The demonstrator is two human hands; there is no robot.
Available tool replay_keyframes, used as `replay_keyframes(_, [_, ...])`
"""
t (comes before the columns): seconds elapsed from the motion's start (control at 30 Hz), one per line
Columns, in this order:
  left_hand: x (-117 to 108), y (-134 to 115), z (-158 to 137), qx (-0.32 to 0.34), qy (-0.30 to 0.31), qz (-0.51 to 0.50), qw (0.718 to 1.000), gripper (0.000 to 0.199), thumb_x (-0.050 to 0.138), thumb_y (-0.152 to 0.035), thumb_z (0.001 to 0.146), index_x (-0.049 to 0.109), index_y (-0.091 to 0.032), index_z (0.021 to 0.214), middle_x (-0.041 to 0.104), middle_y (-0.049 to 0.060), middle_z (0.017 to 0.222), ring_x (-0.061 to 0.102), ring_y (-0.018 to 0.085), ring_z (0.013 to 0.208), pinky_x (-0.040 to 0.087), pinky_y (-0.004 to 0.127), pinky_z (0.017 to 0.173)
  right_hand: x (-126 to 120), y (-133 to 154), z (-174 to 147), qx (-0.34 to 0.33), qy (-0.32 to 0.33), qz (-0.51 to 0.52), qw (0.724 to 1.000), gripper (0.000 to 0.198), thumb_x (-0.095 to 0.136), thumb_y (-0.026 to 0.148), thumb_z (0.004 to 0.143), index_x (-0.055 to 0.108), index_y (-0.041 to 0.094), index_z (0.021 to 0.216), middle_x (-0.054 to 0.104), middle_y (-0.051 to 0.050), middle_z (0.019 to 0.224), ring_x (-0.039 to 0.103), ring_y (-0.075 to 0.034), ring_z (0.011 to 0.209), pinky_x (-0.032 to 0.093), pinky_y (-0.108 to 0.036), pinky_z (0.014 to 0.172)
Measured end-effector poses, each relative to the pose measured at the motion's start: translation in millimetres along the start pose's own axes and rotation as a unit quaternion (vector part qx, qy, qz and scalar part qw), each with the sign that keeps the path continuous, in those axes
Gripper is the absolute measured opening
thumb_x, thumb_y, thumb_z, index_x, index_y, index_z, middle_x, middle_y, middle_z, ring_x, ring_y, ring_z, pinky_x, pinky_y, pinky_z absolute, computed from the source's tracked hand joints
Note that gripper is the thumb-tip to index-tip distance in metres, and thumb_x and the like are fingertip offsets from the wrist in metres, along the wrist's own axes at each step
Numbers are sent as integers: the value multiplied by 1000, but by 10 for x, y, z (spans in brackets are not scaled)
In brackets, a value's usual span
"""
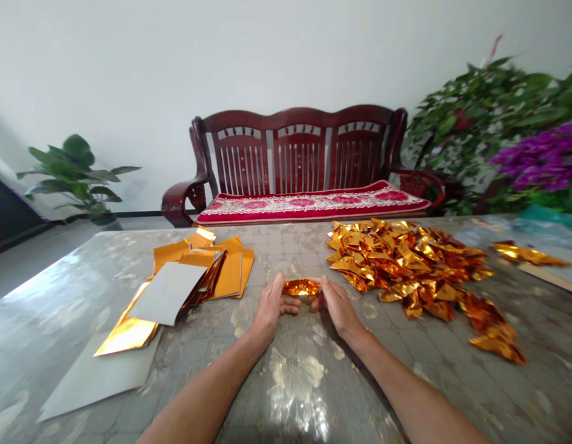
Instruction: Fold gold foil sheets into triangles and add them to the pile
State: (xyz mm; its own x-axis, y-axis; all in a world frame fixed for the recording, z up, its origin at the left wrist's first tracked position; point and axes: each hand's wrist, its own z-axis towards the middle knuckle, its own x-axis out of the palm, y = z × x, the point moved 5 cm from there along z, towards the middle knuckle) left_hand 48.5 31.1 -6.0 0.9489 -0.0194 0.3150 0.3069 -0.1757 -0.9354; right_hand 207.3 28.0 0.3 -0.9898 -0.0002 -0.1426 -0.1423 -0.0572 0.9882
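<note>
Well, from where I stand, the trouble would most likely start at the two pinched ends of the shiny foil piece [302, 287]. The left hand [270, 305] and the right hand [336, 302] each grip one end between thumb and fingers, holding it around the middle of the tabletop [193, 370]. Squeezing too hard could crumple it, I'd say, and an uneven pull might tear a tip or skew the shape. Over toward the right edge, the pile of folded foil [401, 256] is heaped loosely, with a trail of pieces running toward the near right corner; a careless forearm could flatten some or sweep them off. Toward the left edge, the stack of foil sheets [230, 271] lies fanned and uneven, a grey sheet [168, 291] tilted on top, so a bump or a draught might send it sliding. As for containers, none on the tabletop clearly holds anything: there's some clear plastic [480, 229] by the far right corner, but whether it's a bag, or has something inside, I can't make out. Past the far left corner, off the tabletop, a pot [108, 223] holds a leafy plant [76, 169]; its soil is hidden from here.
</note>
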Motion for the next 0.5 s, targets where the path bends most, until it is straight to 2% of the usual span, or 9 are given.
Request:
replay_keyframes(0.2, [20,-9,-10,1,2,15,1000,57,63,-65,76,60,-11,95,71,8,76,66,14,55,52,22,48,-2,39,-16,-5,4,-9,1000,70,32,69,91,72,14,107,63,-2,58,64,-19,59,50,-28,58])
replay_keyframes(0.37, [43,38,6,-9,0,39,999,39,73,-48,73,59,-14,86,64,-1,58,60,10,46,49,18,46,26,86,-28,-21,4,-37,999,55,41,62,91,71,16,100,64,-1,60,60,-18,56,47,-27,55])
replay_keyframes(0.5, [50,57,17,1,-15,40,999,31,74,-39,73,61,-13,83,66,-1,61,59,8,45,49,18,45,64,80,-17,-35,-4,-61,998,46,48,55,89,71,16,94,64,0,62,57,-16,53,44,-25,52])
